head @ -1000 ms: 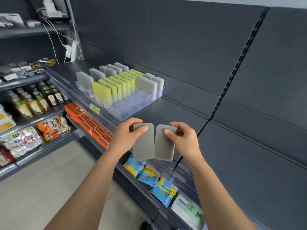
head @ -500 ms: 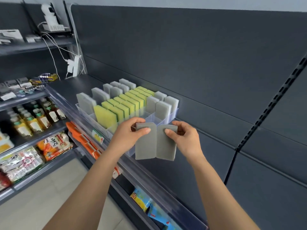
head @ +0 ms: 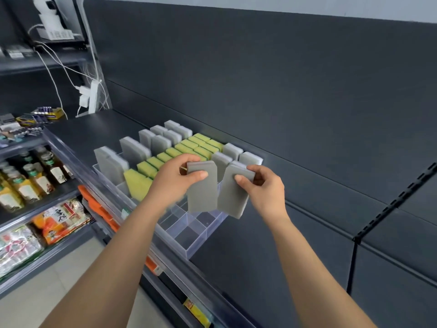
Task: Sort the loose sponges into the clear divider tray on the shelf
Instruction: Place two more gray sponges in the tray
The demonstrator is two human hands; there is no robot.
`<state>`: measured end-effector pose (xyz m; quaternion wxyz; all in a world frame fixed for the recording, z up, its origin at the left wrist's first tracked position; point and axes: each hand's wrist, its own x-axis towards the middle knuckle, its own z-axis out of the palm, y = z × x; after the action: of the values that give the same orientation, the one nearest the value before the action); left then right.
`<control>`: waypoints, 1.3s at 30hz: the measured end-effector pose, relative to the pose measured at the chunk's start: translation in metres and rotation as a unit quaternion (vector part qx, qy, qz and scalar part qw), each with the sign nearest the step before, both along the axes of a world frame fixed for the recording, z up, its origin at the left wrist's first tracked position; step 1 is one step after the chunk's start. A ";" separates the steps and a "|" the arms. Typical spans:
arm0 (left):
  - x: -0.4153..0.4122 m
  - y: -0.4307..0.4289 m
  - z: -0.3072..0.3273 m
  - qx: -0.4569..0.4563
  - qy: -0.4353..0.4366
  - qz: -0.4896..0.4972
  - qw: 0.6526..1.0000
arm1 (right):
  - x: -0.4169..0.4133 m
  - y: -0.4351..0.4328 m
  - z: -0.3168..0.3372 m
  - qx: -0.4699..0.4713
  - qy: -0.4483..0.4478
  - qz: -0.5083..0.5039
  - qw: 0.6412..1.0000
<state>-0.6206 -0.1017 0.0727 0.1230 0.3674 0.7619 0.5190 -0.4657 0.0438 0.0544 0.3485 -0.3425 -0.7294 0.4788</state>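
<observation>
Holding one grey sponge per hand here: left hand pinches the left sponge by its top and right hand pinches the right sponge, both hanging just above the clear divider tray on the shelf. Its front compartments have nothing in them yet. Further back, yellow sponges and grey sponges already stand slotted, so I'd guess well past halfway.

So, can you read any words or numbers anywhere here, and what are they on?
No text reads clearly.
Snack packets: large printed characters, too blurred to read.
Bottle labels: too small.
Shelf-edge tags: blurred.
Held grey sponges: no print showing.
</observation>
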 end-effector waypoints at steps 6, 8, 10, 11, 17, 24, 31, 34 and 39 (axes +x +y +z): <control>-0.036 0.017 0.005 0.002 0.022 -0.018 1.000 | -0.026 0.005 -0.003 0.012 -0.014 -0.039 0.999; -0.045 0.023 0.006 0.001 0.024 -0.027 0.999 | -0.032 0.007 -0.006 0.014 -0.033 -0.048 0.998; -0.052 0.030 0.006 -0.003 0.032 -0.039 0.999 | -0.037 0.009 -0.008 0.015 -0.045 -0.063 0.997; -0.056 0.033 0.006 -0.005 0.038 -0.045 0.998 | -0.039 0.010 -0.008 0.017 -0.048 -0.071 0.996; -0.072 0.048 0.002 -0.010 0.049 -0.086 0.995 | -0.048 0.006 -0.018 0.059 -0.099 -0.092 0.989; -0.079 0.056 -0.003 -0.109 0.138 -0.176 0.968 | -0.054 -0.010 -0.042 0.168 -0.199 -0.072 0.963; -0.086 0.063 -0.001 -0.127 0.145 -0.229 0.954 | -0.054 -0.014 -0.046 0.147 -0.193 -0.094 0.966; -0.088 0.064 -0.006 -0.135 0.154 -0.235 0.950 | -0.054 -0.016 -0.047 0.144 -0.191 -0.100 0.966; -0.086 0.069 -0.016 -0.164 0.193 -0.242 0.937 | -0.054 -0.019 -0.047 0.145 -0.187 -0.108 0.965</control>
<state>-0.7068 -0.0332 0.0571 0.1539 0.6084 0.7338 0.2600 -0.5201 0.0246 0.0074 0.3013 -0.4482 -0.8022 0.2546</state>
